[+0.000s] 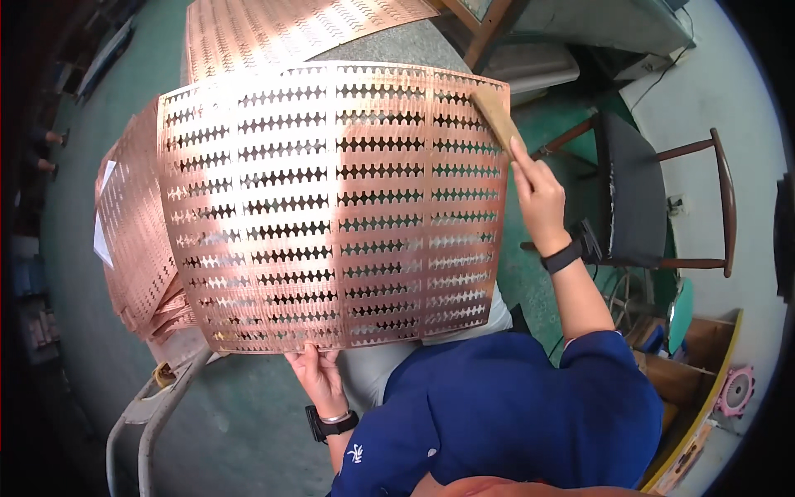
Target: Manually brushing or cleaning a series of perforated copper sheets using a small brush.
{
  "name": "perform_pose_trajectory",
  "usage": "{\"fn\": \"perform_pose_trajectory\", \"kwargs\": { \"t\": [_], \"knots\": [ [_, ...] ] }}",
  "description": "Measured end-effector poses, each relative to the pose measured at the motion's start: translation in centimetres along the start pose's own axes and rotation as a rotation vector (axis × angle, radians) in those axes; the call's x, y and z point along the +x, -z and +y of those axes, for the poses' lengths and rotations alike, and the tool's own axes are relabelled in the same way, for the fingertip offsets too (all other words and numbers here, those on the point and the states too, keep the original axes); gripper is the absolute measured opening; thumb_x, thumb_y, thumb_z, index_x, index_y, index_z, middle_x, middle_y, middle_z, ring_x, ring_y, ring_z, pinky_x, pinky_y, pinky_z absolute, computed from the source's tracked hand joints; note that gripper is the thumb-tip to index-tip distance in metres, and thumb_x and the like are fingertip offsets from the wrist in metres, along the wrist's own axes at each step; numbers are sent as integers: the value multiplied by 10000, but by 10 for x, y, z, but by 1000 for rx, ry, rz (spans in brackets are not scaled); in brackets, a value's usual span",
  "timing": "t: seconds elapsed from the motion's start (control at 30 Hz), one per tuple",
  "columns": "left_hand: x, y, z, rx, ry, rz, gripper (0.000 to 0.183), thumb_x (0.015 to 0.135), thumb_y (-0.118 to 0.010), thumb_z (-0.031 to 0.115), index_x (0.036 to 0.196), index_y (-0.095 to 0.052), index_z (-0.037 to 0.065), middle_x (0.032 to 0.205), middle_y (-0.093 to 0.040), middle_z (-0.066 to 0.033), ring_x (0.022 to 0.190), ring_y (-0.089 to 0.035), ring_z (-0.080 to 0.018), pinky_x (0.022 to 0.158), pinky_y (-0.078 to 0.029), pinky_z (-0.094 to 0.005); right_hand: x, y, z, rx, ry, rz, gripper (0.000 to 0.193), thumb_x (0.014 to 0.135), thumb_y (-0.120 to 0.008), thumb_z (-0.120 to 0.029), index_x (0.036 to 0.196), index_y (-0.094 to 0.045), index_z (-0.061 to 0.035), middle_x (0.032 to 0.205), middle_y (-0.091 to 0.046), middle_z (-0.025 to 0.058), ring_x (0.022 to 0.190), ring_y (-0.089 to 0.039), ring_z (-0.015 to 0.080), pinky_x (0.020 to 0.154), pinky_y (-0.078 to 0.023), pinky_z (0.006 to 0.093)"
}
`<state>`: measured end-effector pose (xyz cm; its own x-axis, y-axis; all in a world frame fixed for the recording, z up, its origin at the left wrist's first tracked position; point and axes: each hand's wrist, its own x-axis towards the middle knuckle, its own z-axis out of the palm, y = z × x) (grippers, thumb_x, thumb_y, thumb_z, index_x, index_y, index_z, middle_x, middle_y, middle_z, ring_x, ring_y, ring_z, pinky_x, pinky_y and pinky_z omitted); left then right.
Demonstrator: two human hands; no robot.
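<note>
A large copper-coloured sheet (339,240), punched with rows of toothed slots, is held up in front of me. My left hand (319,377) pinches its lower edge, thumb on the face towards me and fingers behind. A flat, tan wooden-looking strip (493,118) lies against the sheet's upper right corner, slanting along the right edge. My right hand (540,195) is closed round the lower end of this strip. Bright light glares off the sheet's upper left and middle. Whether the sheet rests on something behind it is hidden.
Similar copper sheets are stacked (137,224) at the left, and another sheet (281,33) lies on a grey surface at the far side. A dark padded chair (638,186) stands right. A metal tube frame (149,414) is near left, a wooden box (679,356) near right.
</note>
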<state>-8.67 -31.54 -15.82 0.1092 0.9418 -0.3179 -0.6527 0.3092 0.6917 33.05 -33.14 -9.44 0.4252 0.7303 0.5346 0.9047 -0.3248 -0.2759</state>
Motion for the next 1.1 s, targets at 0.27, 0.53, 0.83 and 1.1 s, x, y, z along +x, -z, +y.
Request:
{"fn": "perform_pose_trajectory", "kwargs": {
  "t": [0.27,0.53,0.83,1.1],
  "knots": [
    [-2,6,-1,-15,5,-32,539,965,-510,10,1443,-288,124,1335,-492,-133,1150,-574,-248,890,-586,-432,-5,-5,15,17,263,19,601,751,-712,-84,1303,-596,-290,674,-493,48,509,-537,209,443,-467,341],
    [-1,4,0,-5,16,10,538,964,-515,10,1441,-295,125,1340,-492,-132,1144,-576,-240,892,-583,-439,-56,20,-6,196,732,-555,588,757,-645,-82,1254,-605,-394,647,-473,7,527,-519,175,459,-464,319],
    [1,5,0,18,26,-20,526,969,-513,21,1437,-297,125,1338,-494,-127,1147,-575,-236,916,-572,-436,-11,11,62,-48,310,-82,553,791,-700,-70,1292,-606,-285,684,-472,62,529,-526,241,476,-456,355],
    [1,4,1,8,28,-12,552,965,-512,10,1450,-278,132,1359,-474,-128,1166,-561,-250,924,-565,-444,-6,4,59,710,-491,-225,361,929,-632,-166,1286,-602,-126,710,-554,-11,595,-526,80,530,-423,245]
  ]
}}
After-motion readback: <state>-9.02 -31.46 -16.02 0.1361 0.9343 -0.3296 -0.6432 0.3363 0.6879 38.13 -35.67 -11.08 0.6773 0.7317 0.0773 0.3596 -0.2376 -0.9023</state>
